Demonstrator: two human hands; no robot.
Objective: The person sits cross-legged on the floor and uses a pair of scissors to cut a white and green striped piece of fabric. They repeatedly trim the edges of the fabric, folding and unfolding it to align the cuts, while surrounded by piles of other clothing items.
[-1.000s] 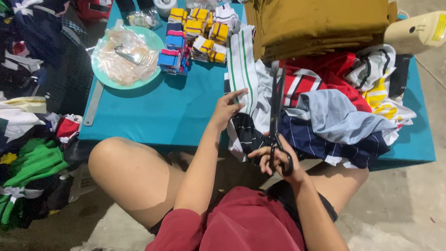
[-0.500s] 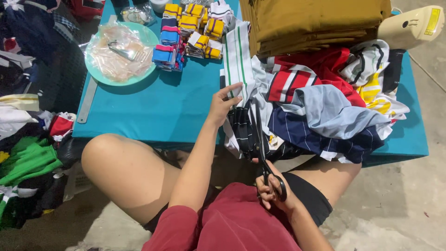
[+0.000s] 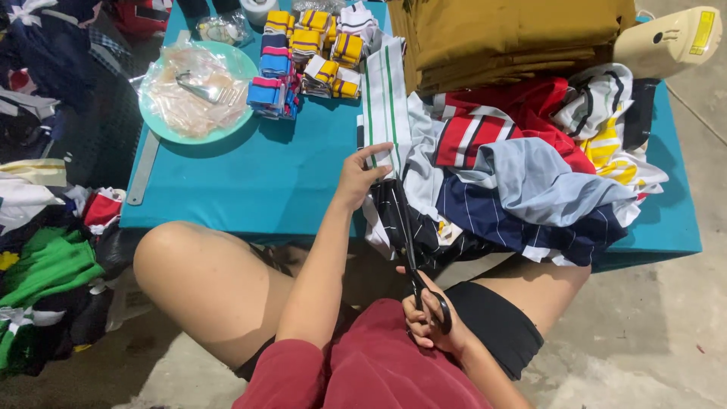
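The right hand [image 3: 430, 324] is closed around the black loop handles of a pair of long black-handled steel scissors [image 3: 413, 261], held low in front of the near edge of the teal-covered table [image 3: 250, 182]. The blades run up and away from the person, reaching the near edge where the fabric hangs over.

The left hand [image 3: 362, 176] is pinched on the lower end of a white fabric strip with green and dark stripes [image 3: 385, 106]; thumb and fingers are clamped on the cloth just above the blade tips. The strip lies lengthwise from the near edge toward the far edge, at about the middle of the table.

Right of the strip, a heap of mixed fabric pieces in red, grey, navy, white and yellow [image 3: 522, 167] covers the right half of the table and overhangs its near edge. A stack of folded mustard-brown cloth [image 3: 507, 34] sits at the far right. Near the far edge, small folded bundles of striped ribbing in yellow, blue and pink [image 3: 303, 53] lie grouped. A round pale green plate holding a clear plastic bag [image 3: 195, 95] stands at the far left corner. A grey metal ruler [image 3: 142, 168] lies along the left edge.
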